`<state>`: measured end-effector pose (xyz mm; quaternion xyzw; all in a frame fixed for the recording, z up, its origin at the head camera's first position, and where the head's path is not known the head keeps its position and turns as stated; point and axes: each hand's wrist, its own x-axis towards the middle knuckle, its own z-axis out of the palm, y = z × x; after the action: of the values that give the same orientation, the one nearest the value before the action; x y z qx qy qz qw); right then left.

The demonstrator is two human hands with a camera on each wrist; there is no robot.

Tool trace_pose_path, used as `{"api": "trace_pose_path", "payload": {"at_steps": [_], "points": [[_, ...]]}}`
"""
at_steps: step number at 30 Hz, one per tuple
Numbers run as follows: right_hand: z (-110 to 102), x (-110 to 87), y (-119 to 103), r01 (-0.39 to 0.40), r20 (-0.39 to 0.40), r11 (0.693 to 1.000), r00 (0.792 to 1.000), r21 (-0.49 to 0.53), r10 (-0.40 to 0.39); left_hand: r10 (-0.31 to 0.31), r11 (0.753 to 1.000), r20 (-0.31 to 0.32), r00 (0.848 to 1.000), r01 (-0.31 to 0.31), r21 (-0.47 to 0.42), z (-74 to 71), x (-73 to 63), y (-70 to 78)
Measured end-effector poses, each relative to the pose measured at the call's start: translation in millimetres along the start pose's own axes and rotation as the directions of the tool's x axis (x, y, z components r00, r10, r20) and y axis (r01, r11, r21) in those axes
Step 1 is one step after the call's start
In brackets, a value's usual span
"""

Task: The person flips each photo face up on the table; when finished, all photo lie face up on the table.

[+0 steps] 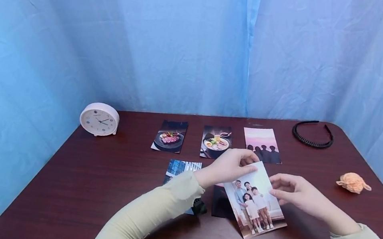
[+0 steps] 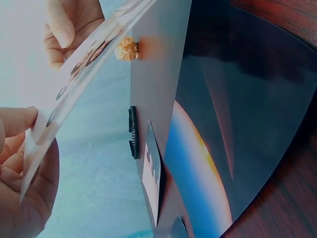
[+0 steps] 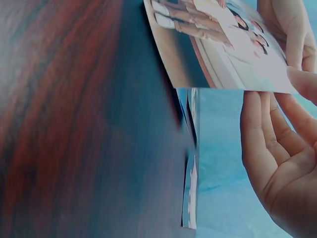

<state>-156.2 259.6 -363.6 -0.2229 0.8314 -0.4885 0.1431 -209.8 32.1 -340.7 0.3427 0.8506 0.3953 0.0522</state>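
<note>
A family photo print (image 1: 256,208) is held tilted above the table, its picture side toward the head camera. My left hand (image 1: 229,165) pinches its upper left edge, thumb in front and fingers behind. The right hand (image 1: 294,193) grips the right edge; in the right wrist view its thumb (image 3: 303,83) lies over the print's edge with the fingers behind. Beneath the print, a dark photo (image 1: 221,204) lies on the table, partly covered; the left wrist view shows a bright arc (image 2: 198,163) on it. Left of that, a building photo (image 1: 178,168) is partly hidden by my left arm.
A back row holds a steak photo (image 1: 169,136), a noodle bowl photo (image 1: 216,143) and a silhouettes photo (image 1: 262,145). A white clock (image 1: 99,120) stands at the left. A black headband (image 1: 312,142) and an orange yarn ball (image 1: 353,183) lie on the right. Blue curtains surround the table.
</note>
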Motion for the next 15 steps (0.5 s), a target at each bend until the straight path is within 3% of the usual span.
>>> {"api": "trace_pose_path", "payload": {"at_steps": [8,15], "points": [[5.4,-0.9,-2.0,0.071,-0.006,0.993,0.997,-0.09,-0.072,0.012,1.0,0.004,1.0,-0.012,-0.013,0.1,1.1,0.2],[1.1,-5.5,-3.2,-0.043,-0.096,0.991,0.995,-0.127,0.031,-0.055,0.992,-0.034,0.998,0.051,-0.117,-5.5,-3.2,-7.5]]}}
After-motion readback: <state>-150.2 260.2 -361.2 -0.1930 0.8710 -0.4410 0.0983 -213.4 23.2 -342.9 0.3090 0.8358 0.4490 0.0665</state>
